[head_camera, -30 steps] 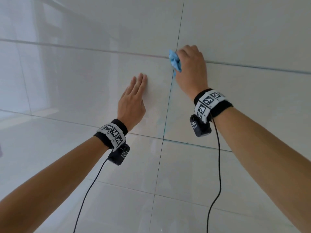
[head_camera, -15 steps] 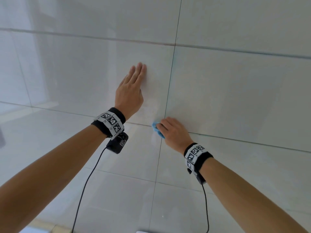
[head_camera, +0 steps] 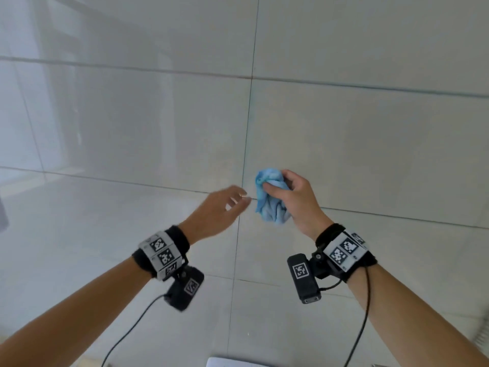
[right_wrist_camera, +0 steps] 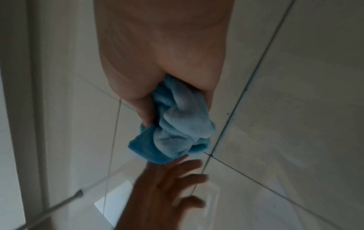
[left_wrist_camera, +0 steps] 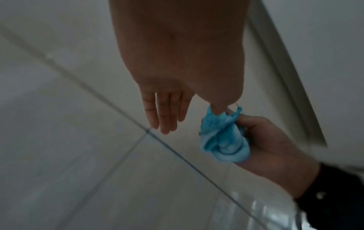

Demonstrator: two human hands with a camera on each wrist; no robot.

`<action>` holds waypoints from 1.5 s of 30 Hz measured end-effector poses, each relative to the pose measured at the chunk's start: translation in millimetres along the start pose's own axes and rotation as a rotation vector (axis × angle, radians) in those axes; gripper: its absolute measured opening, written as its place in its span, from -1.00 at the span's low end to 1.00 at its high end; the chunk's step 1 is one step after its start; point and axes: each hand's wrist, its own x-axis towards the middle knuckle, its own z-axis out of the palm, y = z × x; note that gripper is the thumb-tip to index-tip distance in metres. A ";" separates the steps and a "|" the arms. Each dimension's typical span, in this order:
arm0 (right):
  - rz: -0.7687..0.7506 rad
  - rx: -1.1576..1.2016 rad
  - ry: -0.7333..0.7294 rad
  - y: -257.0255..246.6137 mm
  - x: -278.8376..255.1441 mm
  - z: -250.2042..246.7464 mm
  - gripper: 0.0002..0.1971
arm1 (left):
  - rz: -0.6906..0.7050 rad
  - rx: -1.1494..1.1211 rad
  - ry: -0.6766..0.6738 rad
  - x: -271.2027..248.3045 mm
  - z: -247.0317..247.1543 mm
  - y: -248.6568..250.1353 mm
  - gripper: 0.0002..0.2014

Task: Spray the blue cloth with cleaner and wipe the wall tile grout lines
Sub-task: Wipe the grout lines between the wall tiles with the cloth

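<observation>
- Right now the blue cloth (head_camera: 271,200) is bunched into a wad and clenched in the right hand (head_camera: 296,202), held off the wall, just in front of the crossing of the vertical grout line (head_camera: 248,123) and the horizontal grout line (head_camera: 397,215).
- Wad's long axis runs roughly up-down in the head view; a loose tail is seen hanging below the fist, a tuft above it.
- Left hand (head_camera: 219,213) is seen w/ fingers spread and nothing held, reaching toward the cloth from its left side; fingertips sit just beside the wad, contact can't be confirmed (motion blur).
- In the left wrist view, the thumb of that hand overlaps the cloth's (left_wrist_camera: 223,138) top edge, other fingers straight.
- Right hand is thus the nearer one; a regrip or refold of the wad is judged likely before more wiping.
- Wall tile (head_camera: 370,144) lies flat and bare around both hands: free room up, down, either side along the lines.
- No spray bottle is visible in any view.
</observation>
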 end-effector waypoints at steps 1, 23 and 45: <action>0.037 0.075 -0.006 -0.1 -3.3 -2.7 -0.85 | -0.069 -0.146 -0.089 -8.5 12.3 4.8 -0.44; 0.421 0.203 -0.152 29.8 -24.9 -18.0 -0.70 | -0.581 -0.872 0.122 -0.2 38.7 15.0 -0.67; -0.365 -0.258 0.328 20.4 26.4 41.3 -0.37 | -0.388 -0.682 -0.126 64.1 -54.8 37.4 -0.72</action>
